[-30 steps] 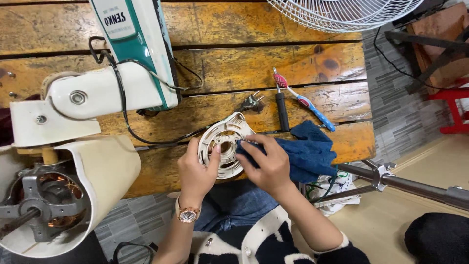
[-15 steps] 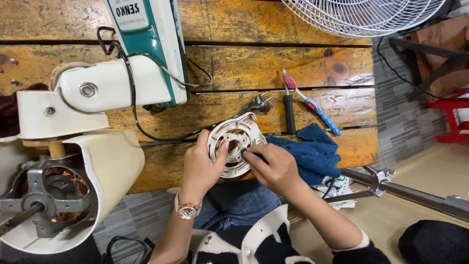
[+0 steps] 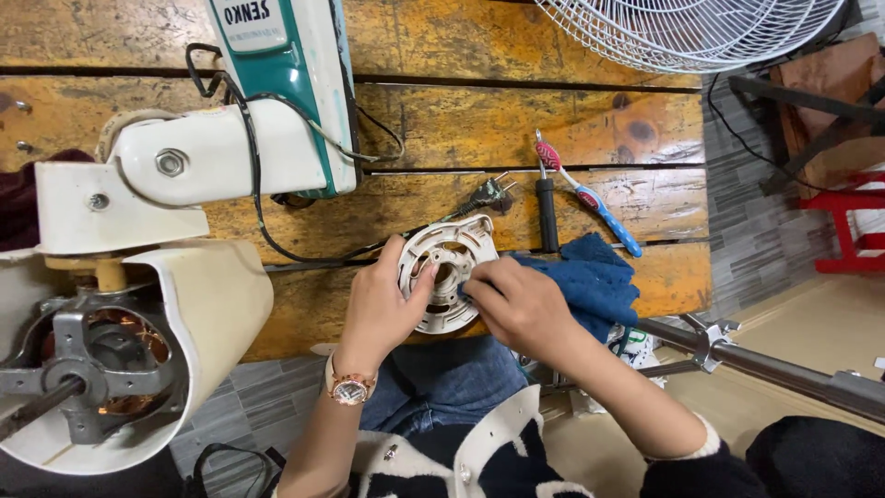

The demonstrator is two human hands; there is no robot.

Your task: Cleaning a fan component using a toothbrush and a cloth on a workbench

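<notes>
A: While the round white plastic fan cover [image 3: 445, 273] sits tilted at the near edge of the wooden bench [image 3: 516, 120], who holds it?

B: Left hand [image 3: 380, 309], fingers curled on its left rim, thumb on the face. Right hand [image 3: 521, 306] is closed on a fold of blue cloth [image 3: 590, 281], fingertips pressing it at the cover's centre hole.

A: Change over the last second?

B: The right hand has slid from the right rim inward to the hub; more of the ribbed face shows. The cover has also tipped slightly more upright. I read this as wiping moving from the edge to the middle.

A: Surroundings?

B: Toothbrush [image 3: 590, 195] and black-handled screwdriver [image 3: 545, 210] just beyond the cloth, untouched. Plug [image 3: 489, 195] beside them. Open fan motor [image 3: 92, 355] at far left, wire fan guard [image 3: 687, 28] at top.
</notes>
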